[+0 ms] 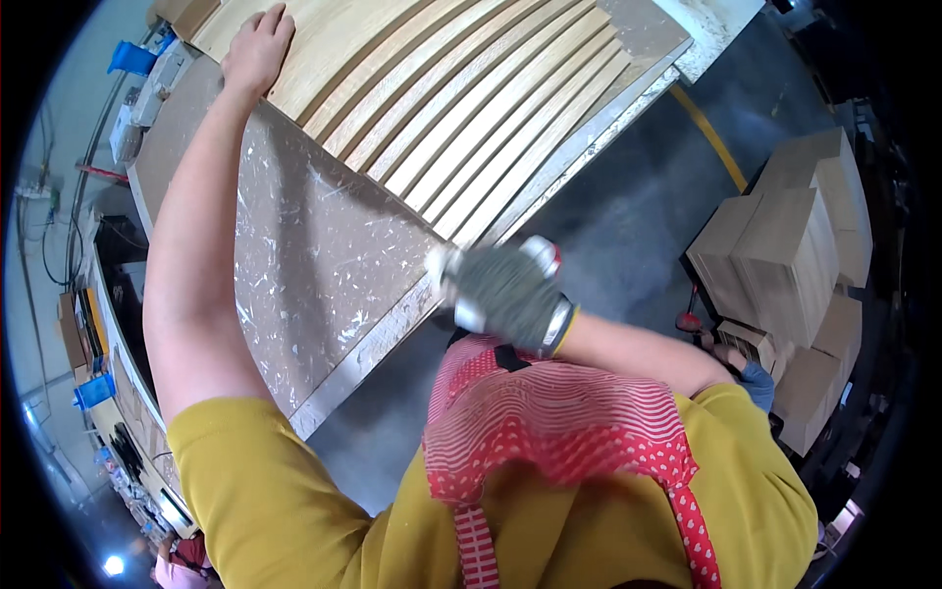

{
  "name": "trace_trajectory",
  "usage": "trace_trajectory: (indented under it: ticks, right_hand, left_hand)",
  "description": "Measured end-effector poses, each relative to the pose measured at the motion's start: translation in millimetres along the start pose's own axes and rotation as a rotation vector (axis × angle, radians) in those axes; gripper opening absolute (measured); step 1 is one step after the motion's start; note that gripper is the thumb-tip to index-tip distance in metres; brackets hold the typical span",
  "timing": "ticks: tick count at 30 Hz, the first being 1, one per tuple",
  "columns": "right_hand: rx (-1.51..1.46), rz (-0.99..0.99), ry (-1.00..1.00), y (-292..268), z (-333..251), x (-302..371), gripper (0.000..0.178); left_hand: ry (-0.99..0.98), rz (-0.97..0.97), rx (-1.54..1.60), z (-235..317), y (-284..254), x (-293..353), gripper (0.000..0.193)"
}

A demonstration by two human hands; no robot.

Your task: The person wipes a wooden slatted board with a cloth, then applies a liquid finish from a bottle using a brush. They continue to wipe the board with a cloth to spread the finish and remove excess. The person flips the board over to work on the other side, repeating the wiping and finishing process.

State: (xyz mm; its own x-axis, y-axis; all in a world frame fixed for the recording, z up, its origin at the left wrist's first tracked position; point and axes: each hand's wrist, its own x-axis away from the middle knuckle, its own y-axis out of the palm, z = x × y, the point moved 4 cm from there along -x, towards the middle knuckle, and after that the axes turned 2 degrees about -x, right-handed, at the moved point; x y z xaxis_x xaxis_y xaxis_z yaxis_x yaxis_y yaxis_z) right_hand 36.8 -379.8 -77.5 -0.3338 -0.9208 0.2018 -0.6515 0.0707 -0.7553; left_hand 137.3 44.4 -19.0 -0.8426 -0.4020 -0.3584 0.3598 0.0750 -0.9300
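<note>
Several light wooden boards (461,108) lie fanned out in overlapping steps on the paint-specked worktable (304,265). At the far left of them, my bare left hand (258,51) rests flat on the uppermost board, fingers stretched out over its surface. My right hand (510,294) wears a grey-green glove and is at the table's near edge, just short of the boards' lower ends. Its fingers are curled round something with white parts and a bit of red showing on either side. Motion blur hides what that thing is.
Cardboard boxes (785,245) are stacked on the floor to the right, near a yellow floor line (711,137). Left of the table, blue and white items (132,59) line the wall. Another person (186,560) is at the lower left.
</note>
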Motion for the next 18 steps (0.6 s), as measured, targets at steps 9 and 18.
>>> trace_trajectory:
  ticks: [9, 18]
  right_hand:
    - [0.342, 0.603, -0.253, -50, 56, 1, 0.027]
    - [-0.054, 0.380, -0.328, -43, 35, 32, 0.041]
  left_hand:
    - [-0.003, 0.002, -0.042, 2, -2, 0, 0.053]
    - [-0.033, 0.010, -0.038, 16, -9, 12, 0.050]
